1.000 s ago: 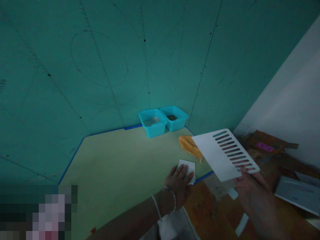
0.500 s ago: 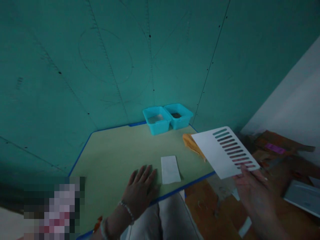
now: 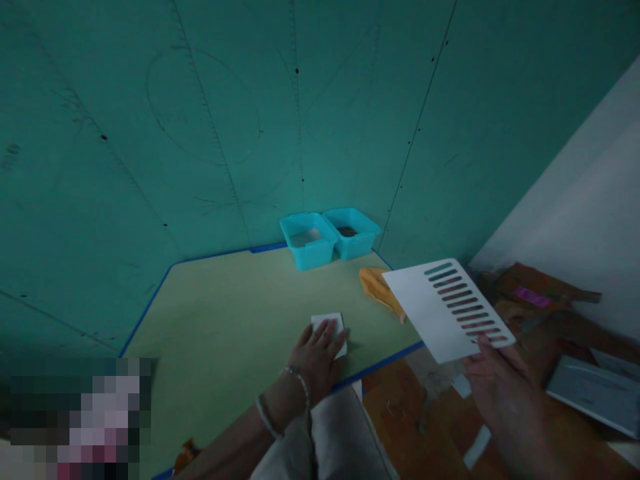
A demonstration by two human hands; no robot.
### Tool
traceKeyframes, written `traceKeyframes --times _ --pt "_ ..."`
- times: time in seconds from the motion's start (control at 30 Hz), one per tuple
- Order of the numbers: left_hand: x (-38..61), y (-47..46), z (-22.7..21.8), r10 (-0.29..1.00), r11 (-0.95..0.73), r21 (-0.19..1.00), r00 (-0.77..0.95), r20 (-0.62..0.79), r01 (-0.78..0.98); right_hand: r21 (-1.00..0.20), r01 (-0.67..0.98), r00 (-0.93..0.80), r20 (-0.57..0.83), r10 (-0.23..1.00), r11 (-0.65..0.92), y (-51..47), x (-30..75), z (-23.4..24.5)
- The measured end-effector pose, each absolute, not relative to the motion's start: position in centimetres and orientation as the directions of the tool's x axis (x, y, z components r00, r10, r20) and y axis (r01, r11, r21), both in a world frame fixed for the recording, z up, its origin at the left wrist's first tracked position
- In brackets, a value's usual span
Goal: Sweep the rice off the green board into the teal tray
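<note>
My left hand (image 3: 317, 353) lies flat over a small white rectangular piece of paper (image 3: 327, 319) near the table's front edge. Its fingers are stretched out and cover most of the paper. Off the table's right side, my right hand (image 3: 495, 367) pinches the lower corner of a white card (image 3: 417, 303) with a row of long slots cut through it. The card is held tilted in the air. Behind its left corner, an orange-yellow cloth or pouch (image 3: 379, 287) rests on the table.
Two blue plastic bins (image 3: 311, 253) stand at the back of the pale, blue-edged table (image 3: 225, 300), the right one with dark bits inside. A green wall (image 3: 225, 133) rises behind. Cardboard (image 3: 525, 280) and a grey flat box (image 3: 595, 393) lie at right. A pixelated patch covers the lower left.
My left hand has slid right from bare table onto the small white paper. My right hand keeps hold of the slotted card. The view has shifted slightly.
</note>
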State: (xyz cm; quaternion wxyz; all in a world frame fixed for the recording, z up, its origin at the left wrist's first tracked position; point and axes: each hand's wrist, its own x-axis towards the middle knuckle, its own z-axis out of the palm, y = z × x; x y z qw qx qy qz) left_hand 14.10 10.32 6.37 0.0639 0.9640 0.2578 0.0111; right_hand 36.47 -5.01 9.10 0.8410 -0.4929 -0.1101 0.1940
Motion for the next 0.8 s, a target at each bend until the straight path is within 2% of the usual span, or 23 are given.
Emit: traceKeyframes --times 0.13,0.27,0.37,0.53,0.67,0.8 --pt "10.8 10.4 6.4 0.576 -0.817 0.063 0.817 0.016 0.574 -0.868 -0.228 0.887 0.002 0.462 0.441 -4.7 36.3 8.7" --pt "4.3 10.4 5.3 0.723 -0.685 -0.051 0.687 0.077 0.727 -0.868 -0.263 0.876 -0.032 0.482 0.421 -4.0 36.0 8.7" --pt "-0.5 9.8 4.8 0.775 -0.586 -0.147 0.604 0.183 0.797 -0.863 -0.292 0.853 -0.039 0.521 0.413 -3.4 35.7 8.8" --pt "-2.9 8.2 5.0 0.799 -0.514 -0.225 0.557 0.224 0.828 -0.856 -0.333 0.807 -0.042 0.588 0.396 -2.6 35.1 8.5" --pt "0.8 6.9 5.6 0.791 -0.554 -0.185 0.582 0.188 0.812 -0.859 -0.316 0.813 -0.027 0.582 0.402 -2.6 35.0 8.7" --pt "6.9 6.1 6.1 0.747 -0.661 -0.011 0.659 0.088 0.750 -0.857 -0.289 0.834 -0.007 0.551 0.427 -3.2 35.3 9.3"
